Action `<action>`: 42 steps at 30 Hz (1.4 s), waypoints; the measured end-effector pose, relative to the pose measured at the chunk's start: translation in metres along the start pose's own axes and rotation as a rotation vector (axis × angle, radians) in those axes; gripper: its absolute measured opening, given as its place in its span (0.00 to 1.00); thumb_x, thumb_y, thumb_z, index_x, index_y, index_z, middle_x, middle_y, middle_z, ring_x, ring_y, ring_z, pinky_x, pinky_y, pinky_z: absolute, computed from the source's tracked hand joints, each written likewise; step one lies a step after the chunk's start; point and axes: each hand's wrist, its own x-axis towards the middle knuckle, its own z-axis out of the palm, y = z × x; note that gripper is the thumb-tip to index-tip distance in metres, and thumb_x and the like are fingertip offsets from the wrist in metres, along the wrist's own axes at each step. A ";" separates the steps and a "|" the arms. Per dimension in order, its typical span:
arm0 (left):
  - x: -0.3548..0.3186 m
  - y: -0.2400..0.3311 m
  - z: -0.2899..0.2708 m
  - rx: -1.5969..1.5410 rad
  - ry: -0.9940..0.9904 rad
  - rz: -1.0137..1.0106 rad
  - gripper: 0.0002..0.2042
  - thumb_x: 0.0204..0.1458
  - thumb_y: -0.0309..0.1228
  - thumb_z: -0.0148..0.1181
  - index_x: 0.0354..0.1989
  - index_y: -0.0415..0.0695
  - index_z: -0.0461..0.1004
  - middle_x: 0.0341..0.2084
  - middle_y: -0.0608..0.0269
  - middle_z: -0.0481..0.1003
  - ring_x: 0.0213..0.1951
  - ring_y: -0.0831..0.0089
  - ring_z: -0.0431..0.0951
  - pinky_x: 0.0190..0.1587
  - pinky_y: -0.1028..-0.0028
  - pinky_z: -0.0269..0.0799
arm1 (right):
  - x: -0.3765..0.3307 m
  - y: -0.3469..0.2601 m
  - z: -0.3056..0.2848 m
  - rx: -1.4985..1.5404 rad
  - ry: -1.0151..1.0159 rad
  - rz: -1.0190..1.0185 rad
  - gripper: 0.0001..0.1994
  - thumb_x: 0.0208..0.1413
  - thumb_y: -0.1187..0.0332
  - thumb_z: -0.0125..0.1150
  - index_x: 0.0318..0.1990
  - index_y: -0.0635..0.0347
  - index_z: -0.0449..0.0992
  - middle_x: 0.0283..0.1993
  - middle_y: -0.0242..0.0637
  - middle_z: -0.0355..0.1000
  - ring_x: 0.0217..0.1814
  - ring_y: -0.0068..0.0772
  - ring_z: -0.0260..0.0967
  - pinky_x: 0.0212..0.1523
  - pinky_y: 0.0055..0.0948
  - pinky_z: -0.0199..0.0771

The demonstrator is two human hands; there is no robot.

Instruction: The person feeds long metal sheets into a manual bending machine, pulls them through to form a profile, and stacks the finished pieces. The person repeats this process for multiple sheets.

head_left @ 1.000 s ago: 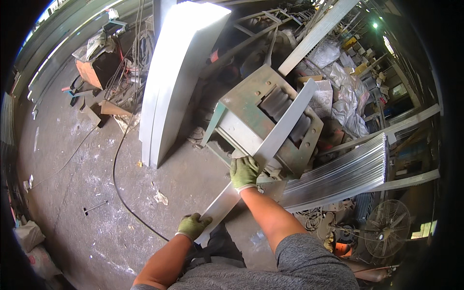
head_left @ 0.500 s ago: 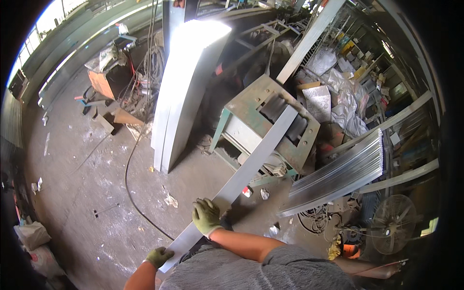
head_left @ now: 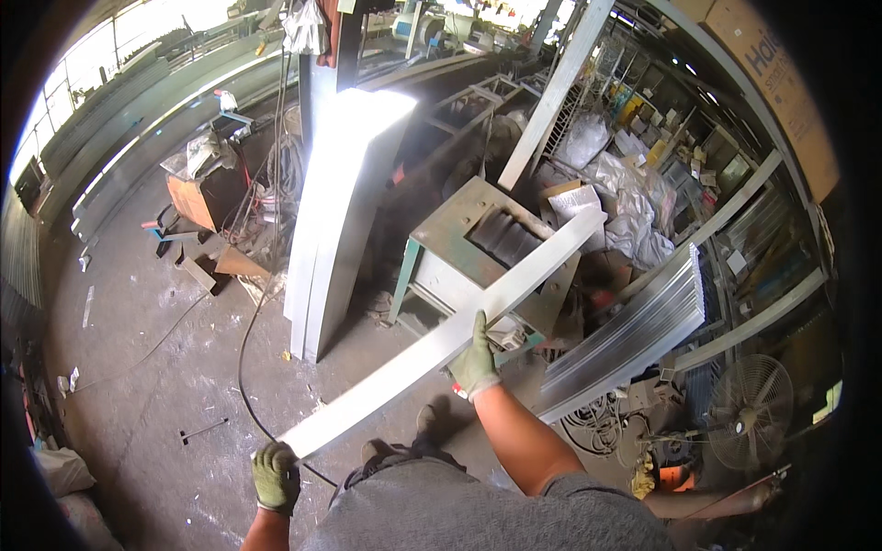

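Note:
I hold a long silvery metal profile (head_left: pixel 386 376) at a slant across the front of my body. Its near end lies in my left hand (head_left: pixel 275 477), which wears a green work glove and closes round it. Farther along, my gloved right hand (head_left: pixel 475 363) grips its right-hand edge, the thumb pointing up along the metal and the other fingers hidden beneath. The far end of the profile passes over a grey-green roller machine (head_left: pixel 450 216) with dark rollers (head_left: pixel 503 241) in its top. Whether the metal touches the machine I cannot tell.
A bundle of shiny metal profiles (head_left: pixel 335 211) stands on end left of the machine. Corrugated sheets (head_left: pixel 634 321) lean at the right, near a fan (head_left: pixel 749 413). A black cable (head_left: pixel 242 363) crosses the floor by my left hand. Bags and boxes (head_left: pixel 634 197) are heaped behind.
The profile has tilted and swung, its broad face now catching the light. My right hand has moved up and right along it; my left hand has shifted slightly left. The view has shifted a little.

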 end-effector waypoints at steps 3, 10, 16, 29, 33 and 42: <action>0.001 -0.013 0.011 0.124 0.096 -0.034 0.28 0.55 0.23 0.67 0.66 0.45 0.73 0.69 0.44 0.76 0.72 0.39 0.74 0.75 0.37 0.66 | 0.006 -0.006 0.018 0.165 -0.108 -0.011 0.41 0.77 0.31 0.57 0.82 0.53 0.69 0.83 0.46 0.70 0.81 0.55 0.68 0.84 0.60 0.63; 0.015 -0.008 0.069 0.002 -0.387 -0.211 0.41 0.58 0.38 0.76 0.80 0.42 0.67 0.81 0.41 0.66 0.80 0.37 0.66 0.80 0.43 0.64 | 0.011 -0.033 0.016 0.157 -0.212 0.003 0.30 0.77 0.49 0.66 0.78 0.55 0.76 0.80 0.43 0.74 0.83 0.49 0.66 0.85 0.56 0.62; 0.071 0.010 0.063 -0.299 -0.094 -0.047 0.30 0.62 0.27 0.70 0.75 0.40 0.73 0.75 0.39 0.74 0.73 0.36 0.75 0.76 0.45 0.71 | -0.015 -0.095 0.038 -0.364 -0.018 -0.381 0.20 0.70 0.67 0.76 0.63 0.71 0.85 0.58 0.37 0.85 0.57 0.30 0.83 0.64 0.32 0.83; 0.217 0.063 -0.112 -0.012 0.479 0.336 0.29 0.66 0.18 0.63 0.77 0.40 0.72 0.78 0.41 0.71 0.81 0.35 0.68 0.83 0.40 0.62 | -0.076 -0.070 0.138 -1.566 -0.048 -0.494 0.22 0.67 0.56 0.67 0.62 0.57 0.89 0.52 0.54 0.88 0.54 0.55 0.89 0.58 0.46 0.86; 0.215 0.043 -0.162 0.154 0.532 0.289 0.32 0.66 0.24 0.68 0.79 0.41 0.70 0.80 0.42 0.70 0.83 0.34 0.64 0.84 0.36 0.57 | -0.076 -0.037 0.133 -1.887 -0.345 -0.539 0.23 0.66 0.64 0.58 0.66 0.54 0.86 0.56 0.45 0.88 0.57 0.57 0.86 0.61 0.50 0.86; 0.104 -0.022 -0.103 0.136 -0.472 -0.357 0.52 0.28 0.46 0.96 0.67 0.45 0.77 0.60 0.49 0.83 0.67 0.46 0.80 0.71 0.49 0.76 | -0.043 0.002 0.085 -2.236 -0.770 -0.577 0.17 0.63 0.65 0.61 0.57 0.50 0.87 0.54 0.40 0.88 0.60 0.49 0.85 0.62 0.53 0.80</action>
